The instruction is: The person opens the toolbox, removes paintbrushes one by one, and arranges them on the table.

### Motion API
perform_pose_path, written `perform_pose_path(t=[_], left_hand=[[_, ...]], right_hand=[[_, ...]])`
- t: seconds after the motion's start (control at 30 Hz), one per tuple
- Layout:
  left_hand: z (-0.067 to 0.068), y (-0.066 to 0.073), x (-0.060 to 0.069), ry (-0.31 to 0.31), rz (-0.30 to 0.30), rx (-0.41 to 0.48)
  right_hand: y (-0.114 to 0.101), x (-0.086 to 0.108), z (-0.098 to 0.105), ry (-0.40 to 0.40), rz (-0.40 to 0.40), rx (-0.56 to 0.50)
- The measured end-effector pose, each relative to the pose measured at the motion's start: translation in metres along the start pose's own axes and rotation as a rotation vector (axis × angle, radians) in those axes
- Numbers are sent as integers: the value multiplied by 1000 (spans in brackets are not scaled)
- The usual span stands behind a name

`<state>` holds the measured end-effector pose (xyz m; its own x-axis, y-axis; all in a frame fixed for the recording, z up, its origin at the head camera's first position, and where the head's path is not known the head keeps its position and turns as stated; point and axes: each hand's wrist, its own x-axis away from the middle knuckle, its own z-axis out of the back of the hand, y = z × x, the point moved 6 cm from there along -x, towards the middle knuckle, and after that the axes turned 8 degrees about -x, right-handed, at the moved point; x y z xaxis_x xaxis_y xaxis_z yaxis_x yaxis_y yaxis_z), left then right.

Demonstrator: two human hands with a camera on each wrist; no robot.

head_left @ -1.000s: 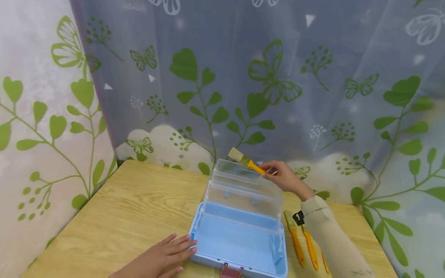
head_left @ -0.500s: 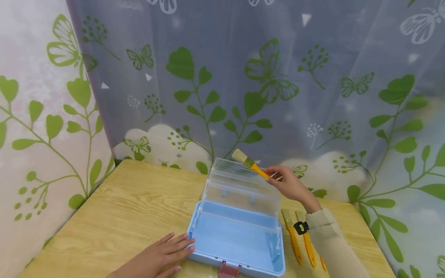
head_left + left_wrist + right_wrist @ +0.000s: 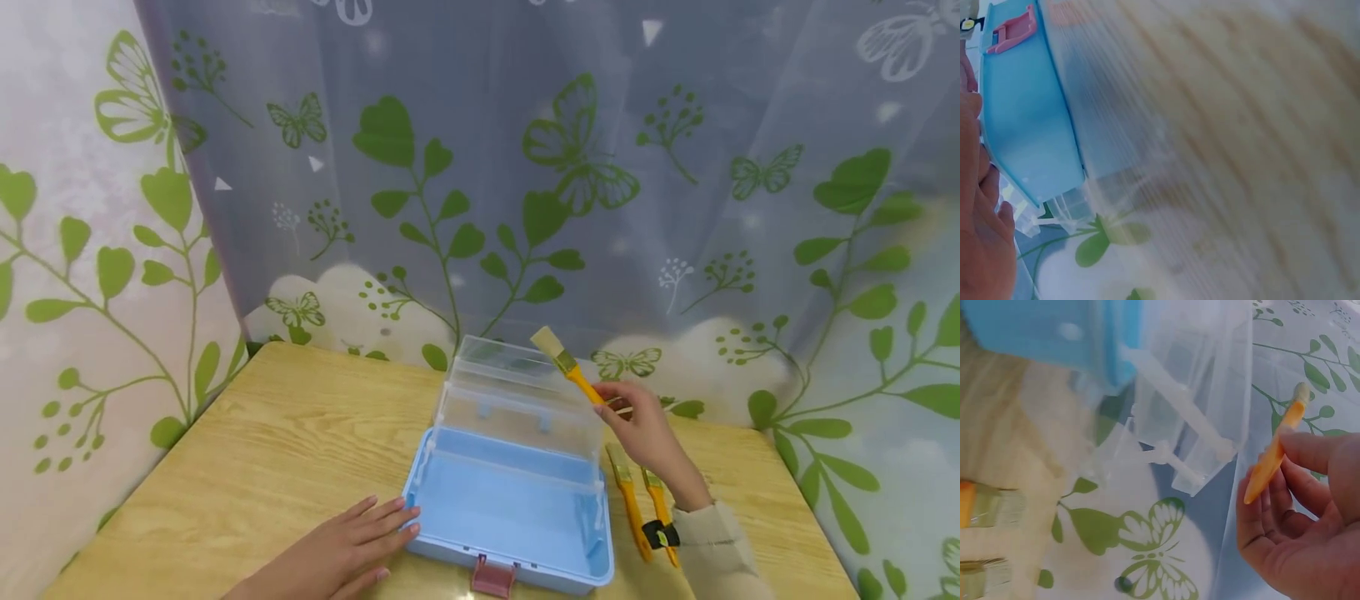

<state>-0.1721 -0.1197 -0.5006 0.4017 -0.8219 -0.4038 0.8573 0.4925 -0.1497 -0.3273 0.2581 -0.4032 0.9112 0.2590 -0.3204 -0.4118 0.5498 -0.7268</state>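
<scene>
A light-blue plastic box [image 3: 510, 504] stands on the table with its clear lid [image 3: 525, 400] raised at the back and a reddish latch [image 3: 492, 577] in front. My left hand [image 3: 341, 546] lies with straight fingers against the box's left edge. Above the lid's right side, my right hand [image 3: 637, 425] pinches the yellow handle of a flat paintbrush [image 3: 581, 379], its pale bristles pointing up and left. In the right wrist view the thumb and fingers close on that handle [image 3: 1272, 459]. The box's inside shows bare blue plastic.
Two more yellow-handled paintbrushes lie right of the box, the nearer one [image 3: 628, 504] beside its wall and the other [image 3: 657, 500] partly behind the right wrist. The wooden table [image 3: 300, 433] meets a leaf-patterned curtain [image 3: 480, 167] at the back.
My right hand has moved right and down with the paintbrush, away from the lid's top edge. The left hand has stayed at the box's left edge.
</scene>
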Motion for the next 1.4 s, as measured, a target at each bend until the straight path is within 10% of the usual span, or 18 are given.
perform_pose_path(t=[0.47, 1.4], left_hand=[[0, 0, -2, 3, -8, -56], [-1, 2, 0, -7, 1, -87]], right_hand=[[7, 40, 12, 244, 20, 17], [45, 95, 20, 327, -90, 11]])
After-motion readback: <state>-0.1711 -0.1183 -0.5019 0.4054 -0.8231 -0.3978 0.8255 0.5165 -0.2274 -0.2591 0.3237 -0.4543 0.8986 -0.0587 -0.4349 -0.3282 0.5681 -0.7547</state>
